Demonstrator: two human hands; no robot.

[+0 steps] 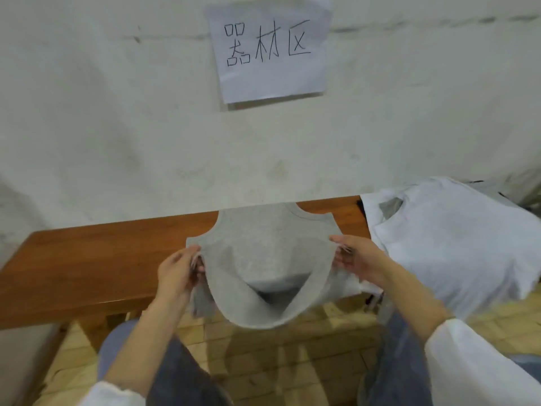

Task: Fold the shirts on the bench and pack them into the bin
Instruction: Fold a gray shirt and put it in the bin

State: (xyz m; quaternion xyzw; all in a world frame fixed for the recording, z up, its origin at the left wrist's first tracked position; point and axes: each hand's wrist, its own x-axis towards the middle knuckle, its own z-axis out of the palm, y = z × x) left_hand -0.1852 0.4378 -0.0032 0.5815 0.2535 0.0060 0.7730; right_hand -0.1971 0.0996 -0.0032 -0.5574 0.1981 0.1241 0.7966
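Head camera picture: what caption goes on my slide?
Left hand and right hand hold a grey shirt at the wooden bench beside white shirts.

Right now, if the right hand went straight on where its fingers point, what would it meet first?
Likely the grey shirt it grips: the right hand points leftward across it, the left hand beyond; depth is unclear.
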